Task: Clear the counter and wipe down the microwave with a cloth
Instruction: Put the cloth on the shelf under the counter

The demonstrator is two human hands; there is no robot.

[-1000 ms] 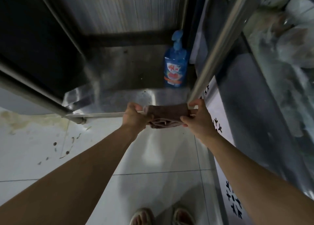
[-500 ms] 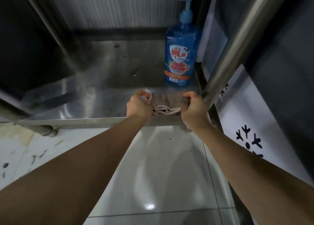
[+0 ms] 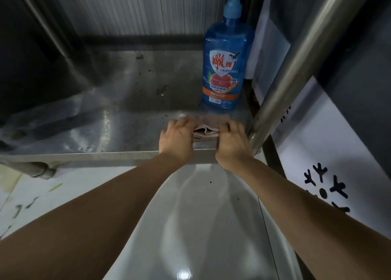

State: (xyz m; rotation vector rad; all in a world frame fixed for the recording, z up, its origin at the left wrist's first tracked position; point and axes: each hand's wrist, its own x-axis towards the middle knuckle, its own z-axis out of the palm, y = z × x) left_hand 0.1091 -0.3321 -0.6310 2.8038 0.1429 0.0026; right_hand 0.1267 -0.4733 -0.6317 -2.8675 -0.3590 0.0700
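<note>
Both hands, left hand (image 3: 177, 136) and right hand (image 3: 232, 139), grip the folded cloth (image 3: 205, 131) on the low steel shelf (image 3: 118, 119) beside the soap bottle (image 3: 225, 68), which suggests stowing after wiping, though no microwave shows.

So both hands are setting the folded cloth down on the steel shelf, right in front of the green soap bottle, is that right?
Not quite: the soap bottle is blue, not green, as the head view shows. The rest holds: the left hand and right hand are on the folded cloth at the front of the steel shelf, with the bottle standing just behind it.
</note>
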